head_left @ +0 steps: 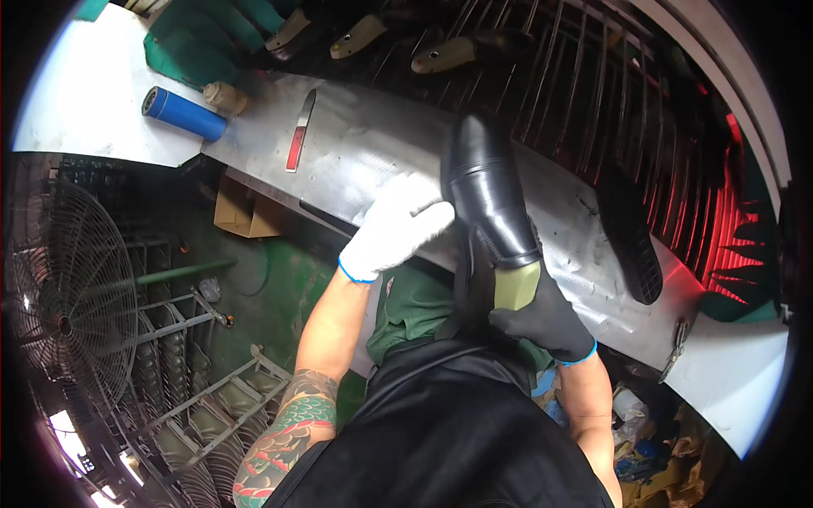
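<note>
A person stands at a curved metal bench (373,144), seen from above their head. Both hands are gloved. The left hand (394,227), in a white glove with a blue cuff, lies with its fingers laid against the side of a glossy black shoe (484,190); whether it grips the shoe or only steadies it cannot be told. The right hand (542,317), in a dark glove with a blue cuff, is closed around the lower end of the yellow-green shoe form (515,285) that sticks out of the shoe's opening. The shoe stands tilted, toe pointing away from the person, over the near edge of the bench, about midway along it.

Toward the bench's far left end lie a knife with a red handle (299,135), a blue cylinder (184,113) and a small tan roll (225,97) just beside it. Near the right end, a black sole (631,233) rests on the metal. Beyond the bench's far edge, a wire rack (584,93) carries more shoe forms (442,55). A round wire fan guard (63,296) stands on the floor to the left.
</note>
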Demonstrator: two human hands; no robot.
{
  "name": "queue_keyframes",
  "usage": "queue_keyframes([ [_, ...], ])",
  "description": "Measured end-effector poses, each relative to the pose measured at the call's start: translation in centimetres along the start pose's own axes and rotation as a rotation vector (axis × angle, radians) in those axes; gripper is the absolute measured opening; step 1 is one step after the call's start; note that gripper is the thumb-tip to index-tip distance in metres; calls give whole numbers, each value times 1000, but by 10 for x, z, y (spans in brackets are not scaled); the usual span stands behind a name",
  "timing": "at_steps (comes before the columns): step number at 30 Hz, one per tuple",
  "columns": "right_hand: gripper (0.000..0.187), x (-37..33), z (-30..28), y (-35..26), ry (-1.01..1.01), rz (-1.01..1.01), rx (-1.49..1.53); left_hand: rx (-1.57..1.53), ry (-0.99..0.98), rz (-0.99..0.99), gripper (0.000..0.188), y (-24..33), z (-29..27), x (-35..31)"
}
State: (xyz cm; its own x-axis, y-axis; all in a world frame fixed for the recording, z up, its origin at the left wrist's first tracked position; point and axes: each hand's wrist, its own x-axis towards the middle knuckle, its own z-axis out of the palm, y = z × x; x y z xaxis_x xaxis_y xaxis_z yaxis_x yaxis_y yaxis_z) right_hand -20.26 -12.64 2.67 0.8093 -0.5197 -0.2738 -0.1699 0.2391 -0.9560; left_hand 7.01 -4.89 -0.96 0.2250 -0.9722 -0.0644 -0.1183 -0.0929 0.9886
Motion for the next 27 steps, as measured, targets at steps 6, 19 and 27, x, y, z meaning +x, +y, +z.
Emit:
queue_keyframes([
  [6,109,-9,20,-9,18,-365,-936,-1019,-83,232,112,-23,-7,-8],
  [19,96,15,11,-18,-76,-503,-822,-1127,-233,316,81,-10,19,-24],
  [27,114,12,-31,-7,-118,-453,-522,-1231,-389,427,62,-6,56,32],
])
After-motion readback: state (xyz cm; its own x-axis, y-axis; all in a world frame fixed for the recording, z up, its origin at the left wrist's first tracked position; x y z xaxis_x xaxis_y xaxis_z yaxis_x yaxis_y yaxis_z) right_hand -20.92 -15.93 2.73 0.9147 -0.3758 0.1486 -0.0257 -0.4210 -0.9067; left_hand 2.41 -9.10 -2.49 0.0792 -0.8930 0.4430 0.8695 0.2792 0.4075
